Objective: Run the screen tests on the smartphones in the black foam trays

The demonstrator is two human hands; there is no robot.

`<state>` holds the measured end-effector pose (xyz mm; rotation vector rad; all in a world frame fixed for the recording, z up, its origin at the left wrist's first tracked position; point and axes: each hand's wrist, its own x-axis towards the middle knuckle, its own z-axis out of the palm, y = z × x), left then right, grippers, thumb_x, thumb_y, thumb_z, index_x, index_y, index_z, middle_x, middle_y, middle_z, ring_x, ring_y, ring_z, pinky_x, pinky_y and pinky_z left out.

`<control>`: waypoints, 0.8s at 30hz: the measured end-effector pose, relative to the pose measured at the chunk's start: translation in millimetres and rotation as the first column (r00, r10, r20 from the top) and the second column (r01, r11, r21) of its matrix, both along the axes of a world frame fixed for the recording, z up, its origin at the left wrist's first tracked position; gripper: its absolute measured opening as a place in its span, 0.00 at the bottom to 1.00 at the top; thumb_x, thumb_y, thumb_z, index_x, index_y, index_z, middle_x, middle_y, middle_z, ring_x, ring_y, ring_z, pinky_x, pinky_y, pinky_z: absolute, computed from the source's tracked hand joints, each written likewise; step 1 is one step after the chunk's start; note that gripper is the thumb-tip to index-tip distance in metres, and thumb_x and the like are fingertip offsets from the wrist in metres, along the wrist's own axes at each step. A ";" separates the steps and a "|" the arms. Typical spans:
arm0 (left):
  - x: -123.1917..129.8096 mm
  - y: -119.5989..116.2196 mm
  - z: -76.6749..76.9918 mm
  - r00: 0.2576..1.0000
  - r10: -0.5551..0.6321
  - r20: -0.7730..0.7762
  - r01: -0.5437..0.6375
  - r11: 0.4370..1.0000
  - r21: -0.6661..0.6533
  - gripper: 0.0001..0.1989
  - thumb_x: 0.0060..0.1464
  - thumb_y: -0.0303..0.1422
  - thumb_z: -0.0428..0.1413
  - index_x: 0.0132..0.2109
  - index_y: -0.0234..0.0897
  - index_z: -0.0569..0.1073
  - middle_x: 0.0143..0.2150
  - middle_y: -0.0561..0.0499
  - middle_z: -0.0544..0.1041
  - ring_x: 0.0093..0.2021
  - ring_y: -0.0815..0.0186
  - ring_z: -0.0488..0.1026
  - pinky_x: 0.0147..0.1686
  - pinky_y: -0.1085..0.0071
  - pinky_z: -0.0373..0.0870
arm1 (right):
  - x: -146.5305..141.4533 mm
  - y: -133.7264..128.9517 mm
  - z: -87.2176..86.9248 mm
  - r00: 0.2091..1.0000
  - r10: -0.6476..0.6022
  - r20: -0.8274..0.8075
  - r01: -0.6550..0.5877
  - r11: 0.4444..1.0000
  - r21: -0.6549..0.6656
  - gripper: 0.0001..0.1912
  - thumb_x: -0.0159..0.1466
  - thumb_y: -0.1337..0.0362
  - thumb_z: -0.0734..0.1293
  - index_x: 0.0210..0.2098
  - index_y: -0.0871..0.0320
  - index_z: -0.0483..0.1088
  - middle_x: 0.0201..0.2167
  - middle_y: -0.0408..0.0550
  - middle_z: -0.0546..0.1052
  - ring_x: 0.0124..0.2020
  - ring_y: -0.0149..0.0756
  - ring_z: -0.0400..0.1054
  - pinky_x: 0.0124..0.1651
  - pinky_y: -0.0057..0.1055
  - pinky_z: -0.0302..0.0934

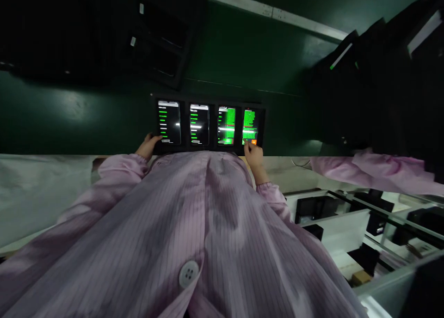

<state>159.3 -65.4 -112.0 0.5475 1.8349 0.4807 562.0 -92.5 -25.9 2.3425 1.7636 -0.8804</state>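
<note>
Tray [185, 124] near-left corner: my left hand [147, 146]; right hand [255, 155] at rightmost smartphone [250, 124]. Can't tell either grip. Slip could mis-tap.

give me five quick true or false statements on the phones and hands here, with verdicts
1. Four lit phones sit in a row in a black tray. True.
2. The right hand is at the leftmost phone. False: the right hand is at the rightmost phone.
3. The left hand is at the left end of the tray. True.
4. An orange patch shows low on the rightmost phone's screen. True.
5. The wearer's sleeves are bright green. False: the sleeves are pinkish purple.
</note>
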 end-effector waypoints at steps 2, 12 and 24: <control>2.5 2.6 4.5 0.998 0.057 0.001 -0.057 0.998 -0.031 0.22 0.61 0.33 0.58 0.60 0.35 0.69 0.53 0.40 0.79 0.59 0.53 0.78 0.66 0.53 0.73 | 7.2 -3.5 -2.3 1.000 -0.021 0.022 0.021 1.000 -0.012 0.21 0.79 0.60 0.61 0.57 0.57 0.84 0.44 0.56 0.89 0.43 0.44 0.84 0.43 0.30 0.66; 9.4 6.0 16.2 0.986 0.166 0.029 -0.164 0.985 -0.053 0.19 0.59 0.28 0.59 0.57 0.36 0.70 0.50 0.44 0.80 0.62 0.55 0.76 0.69 0.58 0.69 | 19.2 -7.8 -16.3 0.964 -0.187 -0.188 0.226 0.951 0.213 0.29 0.78 0.59 0.53 0.57 0.60 0.84 0.45 0.55 0.88 0.46 0.44 0.84 0.47 0.34 0.72; 5.9 7.6 14.7 0.985 0.174 0.019 -0.172 0.981 -0.088 0.23 0.58 0.28 0.60 0.61 0.37 0.69 0.55 0.43 0.80 0.64 0.55 0.76 0.69 0.55 0.70 | 21.1 -10.4 -18.6 0.972 -0.162 -0.170 0.189 0.970 0.155 0.24 0.78 0.63 0.56 0.59 0.59 0.82 0.56 0.57 0.85 0.53 0.44 0.83 0.54 0.34 0.74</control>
